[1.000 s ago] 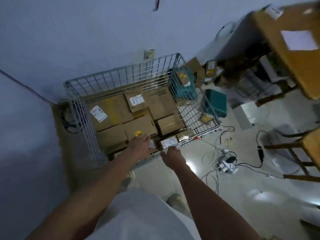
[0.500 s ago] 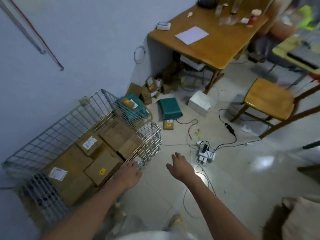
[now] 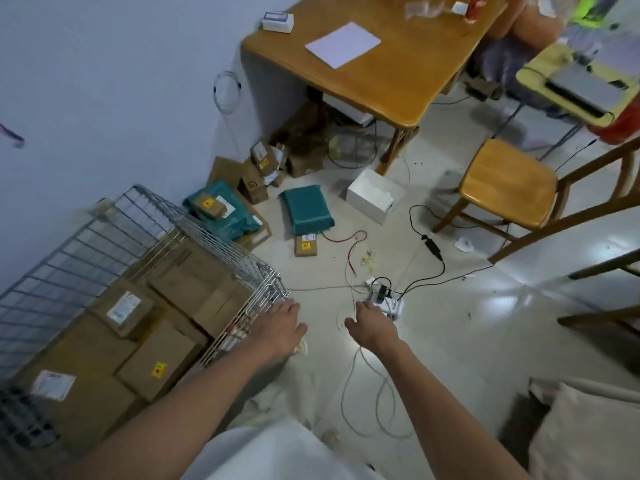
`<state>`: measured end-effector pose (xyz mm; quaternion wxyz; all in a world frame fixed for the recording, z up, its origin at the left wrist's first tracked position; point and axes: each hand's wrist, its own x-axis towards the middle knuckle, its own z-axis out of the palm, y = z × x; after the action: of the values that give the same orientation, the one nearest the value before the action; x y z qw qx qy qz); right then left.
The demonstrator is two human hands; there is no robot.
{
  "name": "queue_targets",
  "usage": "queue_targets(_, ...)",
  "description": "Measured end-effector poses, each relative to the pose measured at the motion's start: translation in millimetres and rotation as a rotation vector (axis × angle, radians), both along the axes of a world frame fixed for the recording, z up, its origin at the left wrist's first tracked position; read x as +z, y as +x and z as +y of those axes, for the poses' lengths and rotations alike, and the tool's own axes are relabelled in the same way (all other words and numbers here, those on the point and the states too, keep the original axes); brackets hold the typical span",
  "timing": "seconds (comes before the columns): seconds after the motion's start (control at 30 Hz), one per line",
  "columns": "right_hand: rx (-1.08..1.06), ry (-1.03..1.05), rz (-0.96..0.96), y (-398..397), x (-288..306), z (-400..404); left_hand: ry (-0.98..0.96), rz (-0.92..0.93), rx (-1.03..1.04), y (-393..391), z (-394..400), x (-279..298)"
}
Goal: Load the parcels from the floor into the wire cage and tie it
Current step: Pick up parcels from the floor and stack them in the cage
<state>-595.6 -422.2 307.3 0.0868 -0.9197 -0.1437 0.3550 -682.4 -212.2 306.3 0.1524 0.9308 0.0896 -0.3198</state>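
Observation:
The wire cage [image 3: 86, 237] stands at the left against the wall, holding several brown cardboard parcels [image 3: 159, 358]. My left hand [image 3: 280, 327] hovers open at the cage's near right corner, empty. My right hand [image 3: 370, 325] is open over the floor, fingers relaxed, holding nothing. On the floor beyond lie a teal bag parcel [image 3: 306, 211], a small brown box [image 3: 306, 245] in front of it, a teal parcel with a small box on top [image 3: 221, 213] beside the cage, and several small cardboard parcels [image 3: 263, 168] by the wall.
A power strip [image 3: 384, 296] with tangled cables lies just past my right hand. A white box [image 3: 374, 195] sits near the wooden table [image 3: 374, 64]. A wooden chair [image 3: 509, 185] stands at the right, with a cushion [image 3: 588, 434] at the lower right.
My view has swung from the cage to the right, onto the floor parcels. Both hands have left the parcels in the cage and now hang open over the floor.

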Motion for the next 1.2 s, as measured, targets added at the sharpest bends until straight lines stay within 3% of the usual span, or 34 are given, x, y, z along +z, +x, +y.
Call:
queue_targets(0.3, 0.175, -0.151, -0.01, 113, -3, 50, -0.114, 0.078, 0.295, 114, 82, -20)
queue_targets(0.63, 0.359, -0.081, 0.007, 304, -15, 137, -0.162, 0.095, 0.524, 249, 144, -39)
queue_targets(0.83, 0.349, 0.007, 0.01, 426, -7, 195, -0.1, 0.063, 0.64, 342, 164, -28)
queue_targets(1.07, 0.285, 0.051, 0.166, 519, 9, 252, -0.139, 0.056, 0.768, 402, 177, -1)
queue_targets(1.2, 0.303, -0.019, 0.189, 553, -6, 282, -0.112, 0.009, 0.789, 415, 214, -39)
